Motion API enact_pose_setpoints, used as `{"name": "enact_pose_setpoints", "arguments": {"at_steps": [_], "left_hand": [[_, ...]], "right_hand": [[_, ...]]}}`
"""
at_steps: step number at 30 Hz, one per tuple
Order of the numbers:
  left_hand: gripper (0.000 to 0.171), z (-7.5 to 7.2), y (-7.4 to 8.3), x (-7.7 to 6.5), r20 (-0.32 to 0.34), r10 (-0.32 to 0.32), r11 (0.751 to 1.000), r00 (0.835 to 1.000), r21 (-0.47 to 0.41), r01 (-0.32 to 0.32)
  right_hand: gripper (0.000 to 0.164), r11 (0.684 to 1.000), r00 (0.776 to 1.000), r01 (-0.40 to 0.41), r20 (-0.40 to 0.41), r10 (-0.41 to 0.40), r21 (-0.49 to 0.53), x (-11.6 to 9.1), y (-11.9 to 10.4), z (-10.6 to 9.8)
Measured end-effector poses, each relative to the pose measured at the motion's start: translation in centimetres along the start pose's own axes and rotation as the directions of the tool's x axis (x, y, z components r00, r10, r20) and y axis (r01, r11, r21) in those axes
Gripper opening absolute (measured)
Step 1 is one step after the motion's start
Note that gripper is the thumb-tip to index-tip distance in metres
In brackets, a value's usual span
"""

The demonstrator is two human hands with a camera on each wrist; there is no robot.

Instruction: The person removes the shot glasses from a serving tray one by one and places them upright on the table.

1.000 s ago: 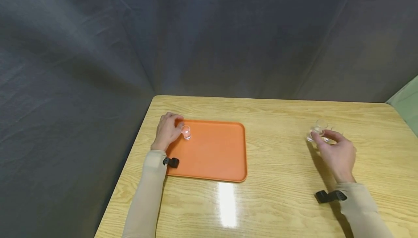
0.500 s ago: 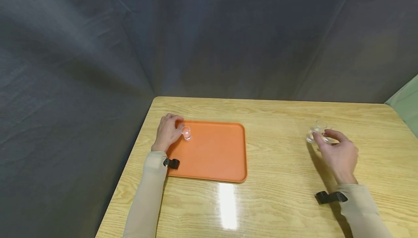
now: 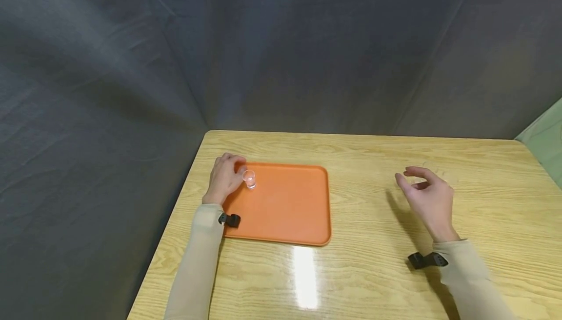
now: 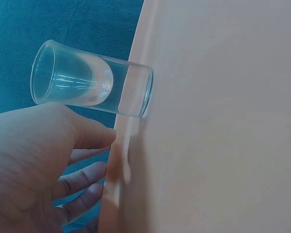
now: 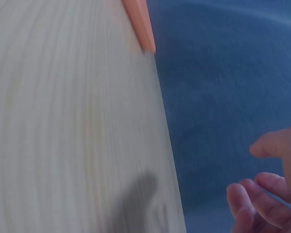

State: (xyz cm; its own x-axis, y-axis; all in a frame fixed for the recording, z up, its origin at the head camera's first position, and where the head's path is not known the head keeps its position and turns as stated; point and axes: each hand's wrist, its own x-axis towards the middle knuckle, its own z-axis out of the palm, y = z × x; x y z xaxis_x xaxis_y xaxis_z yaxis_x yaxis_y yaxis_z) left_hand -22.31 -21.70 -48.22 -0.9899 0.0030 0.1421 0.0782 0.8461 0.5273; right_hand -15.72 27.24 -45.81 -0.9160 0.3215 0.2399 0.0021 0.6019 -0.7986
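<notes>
A clear shot glass [image 3: 249,179] with a thick base stands upright on the orange tray [image 3: 285,208], near its left side. Beside it is my left hand [image 3: 223,178], at the tray's far left corner, with loosely bent fingers. In the left wrist view the thumb lies close along the shot glass [image 4: 97,82]; contact is unclear. Over the table to the right hovers my right hand [image 3: 428,200], thumb and fingers apart with nothing between them. Faint outlines of clear glasses [image 3: 439,170] show just behind it, partly hidden by the fingers.
The wooden table [image 3: 369,271] extends right of the tray and in front of it. A dark cloth [image 3: 329,66] hangs along the far and left sides. A light glare lies on the table in front of the tray.
My right hand has drawn away to the left from the clear glasses on the right, its thumb and fingers now apart. The left hand and the shot glass on the tray stay put.
</notes>
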Motion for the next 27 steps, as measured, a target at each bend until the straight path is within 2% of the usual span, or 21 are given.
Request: {"name": "enact_pose_setpoints", "arguments": {"at_steps": [2, 5, 8, 14, 21, 27], "left_hand": [[0.029, 0.1, 0.1, 0.0, 0.001, 0.001, 1.0, 1.0, -0.003, -0.001], [0.029, 0.2, 0.2, -0.1, 0.005, 0.0, 1.0, 1.0, -0.004, 0.0], [0.029, 0.1, 0.2, 0.0, 0.005, -0.001, 1.0, 1.0, -0.001, 0.001], [0.029, 0.1, 0.2, 0.2, -0.003, 0.007, 1.0, 1.0, -0.001, -0.007], [0.029, 0.2, 0.1, 0.1, 0.002, 0.003, 1.0, 1.0, -0.004, -0.003], [0.029, 0.2, 0.1, 0.1, -0.003, 0.009, 1.0, 1.0, 0.008, -0.009]], "right_hand": [[0.041, 0.998, 0.996, 0.006, 0.088, -0.011, 0.063, 0.0, -0.5, 0.7], [0.045, 0.989, 0.975, 0.007, 0.218, -0.039, 0.147, 0.0, -1.4, 1.9], [0.043, 0.986, 0.955, 0.027, 0.287, -0.074, 0.164, -0.2, -2.4, 3.5], [0.032, 0.983, 0.925, 0.108, 0.348, -0.154, 0.149, -0.9, -4.0, 7.2], [0.028, 0.974, 0.898, 0.113, 0.398, -0.186, 0.198, -1.8, -6.1, 10.5], [0.025, 0.97, 0.889, 0.132, 0.408, -0.208, 0.207, -2.7, -7.4, 12.6]]}}
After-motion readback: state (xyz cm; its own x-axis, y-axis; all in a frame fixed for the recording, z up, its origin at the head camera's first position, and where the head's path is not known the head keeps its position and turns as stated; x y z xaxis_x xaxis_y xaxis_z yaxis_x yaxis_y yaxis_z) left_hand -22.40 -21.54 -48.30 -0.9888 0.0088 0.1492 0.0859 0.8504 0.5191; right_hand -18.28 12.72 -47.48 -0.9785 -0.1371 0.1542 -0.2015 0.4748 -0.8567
